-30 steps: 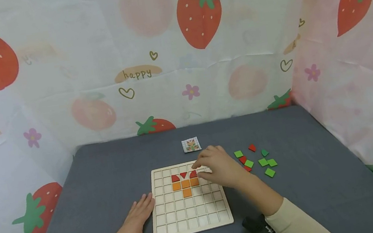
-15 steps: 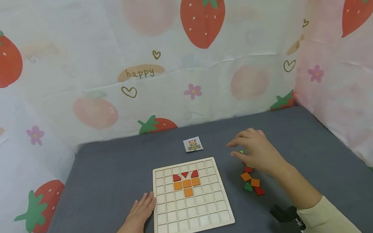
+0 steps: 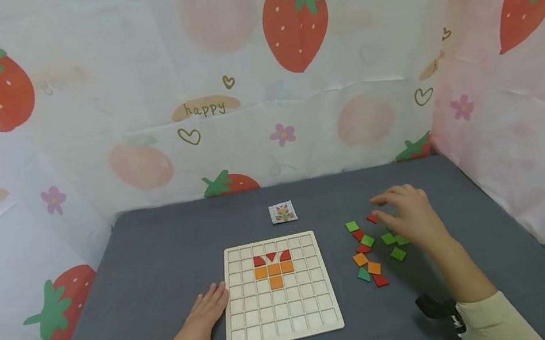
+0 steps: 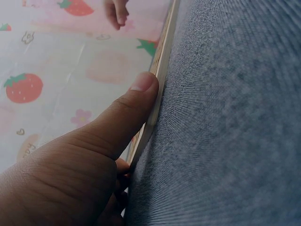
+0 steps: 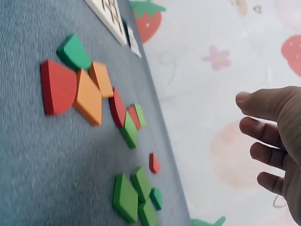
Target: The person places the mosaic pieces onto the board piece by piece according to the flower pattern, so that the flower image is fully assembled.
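My left hand (image 3: 198,331) lies along the left edge of a wooden grid board (image 3: 251,317), its fingers straight and its thumb at the near corner. The left wrist view shows that thumb (image 4: 127,110) against the board's side. Three red pieces, such as the small triangle (image 3: 271,257), form a row on the board above several orange squares (image 3: 276,282). My right hand (image 3: 412,217) hovers above the loose pieces right of the board, thumb and fingers apart with nothing between them. Under it lie several green tiles (image 5: 126,197), partly hidden in the head view.
A small pattern card (image 3: 283,212) lies behind the board. Nearer me, loose orange tiles (image 3: 360,259), a green piece (image 3: 363,274) and a red piece (image 3: 380,280) form a cluster. A strawberry-print cloth (image 3: 136,96) walls the grey table (image 3: 167,237) at the back and sides.
My right hand has left the board's upper right area and moved rightward, over the loose pieces. The near orange, green and red pieces are now uncovered. My left hand has stayed put.
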{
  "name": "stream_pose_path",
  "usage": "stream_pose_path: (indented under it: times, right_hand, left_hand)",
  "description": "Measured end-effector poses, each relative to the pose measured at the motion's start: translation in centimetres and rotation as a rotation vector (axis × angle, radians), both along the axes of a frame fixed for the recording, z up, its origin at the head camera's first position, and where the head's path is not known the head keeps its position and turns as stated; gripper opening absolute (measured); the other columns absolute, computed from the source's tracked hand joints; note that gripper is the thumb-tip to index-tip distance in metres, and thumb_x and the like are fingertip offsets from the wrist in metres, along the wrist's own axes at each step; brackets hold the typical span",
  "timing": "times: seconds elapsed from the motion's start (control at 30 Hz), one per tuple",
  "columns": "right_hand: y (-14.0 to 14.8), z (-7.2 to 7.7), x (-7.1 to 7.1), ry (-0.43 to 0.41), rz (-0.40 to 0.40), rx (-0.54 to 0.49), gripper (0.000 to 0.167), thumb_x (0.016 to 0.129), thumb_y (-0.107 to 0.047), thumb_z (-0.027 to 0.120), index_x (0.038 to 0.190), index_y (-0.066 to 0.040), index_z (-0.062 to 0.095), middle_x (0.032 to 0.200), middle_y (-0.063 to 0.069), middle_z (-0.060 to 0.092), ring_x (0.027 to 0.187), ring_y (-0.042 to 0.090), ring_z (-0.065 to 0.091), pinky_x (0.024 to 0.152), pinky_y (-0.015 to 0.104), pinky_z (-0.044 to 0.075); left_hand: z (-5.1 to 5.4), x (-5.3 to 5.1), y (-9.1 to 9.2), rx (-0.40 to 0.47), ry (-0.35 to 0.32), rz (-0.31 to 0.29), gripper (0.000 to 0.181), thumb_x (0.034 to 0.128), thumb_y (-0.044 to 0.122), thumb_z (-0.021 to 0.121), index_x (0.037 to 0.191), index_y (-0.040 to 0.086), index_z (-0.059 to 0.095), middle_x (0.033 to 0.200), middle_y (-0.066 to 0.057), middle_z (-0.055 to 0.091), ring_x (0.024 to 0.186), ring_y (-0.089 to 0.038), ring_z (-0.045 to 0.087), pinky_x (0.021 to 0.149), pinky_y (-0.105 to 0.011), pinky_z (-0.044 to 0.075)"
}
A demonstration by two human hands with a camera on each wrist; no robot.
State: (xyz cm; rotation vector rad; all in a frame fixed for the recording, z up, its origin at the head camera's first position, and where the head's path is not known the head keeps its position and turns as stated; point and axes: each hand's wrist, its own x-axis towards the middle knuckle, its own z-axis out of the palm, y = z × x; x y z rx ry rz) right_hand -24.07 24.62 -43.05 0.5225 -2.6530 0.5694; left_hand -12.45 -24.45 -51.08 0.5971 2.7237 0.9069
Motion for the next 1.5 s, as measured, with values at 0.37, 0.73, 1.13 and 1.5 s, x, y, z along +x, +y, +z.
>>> stream_pose_path:
  times: [0.37,0.73,1.13,1.5]
  right_hand:
    - [2.3,-1.5,-0.5,-0.061,-0.096,-0.011,0.029,0.093,-0.024,0.078,0.118,-0.01,0.077,0.11,0.013,0.072,0.103,0.037,0.058,0.09,0.063,0.04]
    - [3.6,-3.5,-0.9,-0.167,-0.193,0.026,0.036,0.094,-0.033,0.076,0.119,-0.008,0.076,0.106,0.014,0.073,0.103,0.039,0.061,0.082,0.06,0.043]
    - [3.5,-5.5,-1.2,-0.267,-0.23,0.049,0.041,0.09,-0.038,0.079,0.115,-0.007,0.077,0.099,0.011,0.073,0.094,0.033,0.062,0.078,0.054,0.04]
    - [3.4,-5.7,-1.3,-0.273,-0.22,0.056,0.031,0.092,-0.031,0.077,0.114,-0.009,0.077,0.1,0.01,0.071,0.095,0.035,0.061,0.079,0.056,0.041]
  left_hand:
    - [0.1,-0.1,0.1,-0.004,-0.016,0.016,0.127,0.0686,0.073,0.079,0.161,0.002,0.028,0.169,-0.014,0.021,0.159,-0.035,0.009,0.11,-0.002,-0.017]
    - [0.3,0.0,0.2,-0.002,-0.037,0.021,0.127,0.068,0.073,0.08,0.161,0.003,0.028,0.17,-0.015,0.019,0.159,-0.034,0.008,0.109,-0.002,-0.017]
    - [0.1,0.1,0.3,0.004,-0.058,0.026,0.127,0.0685,0.072,0.08,0.162,0.004,0.026,0.17,-0.013,0.019,0.159,-0.034,0.007,0.114,-0.007,-0.017]
    - [0.3,0.1,0.3,0.002,-0.029,0.021,0.127,0.0678,0.071,0.08,0.161,0.002,0.028,0.169,-0.015,0.022,0.159,-0.036,0.009,0.109,-0.001,-0.017]
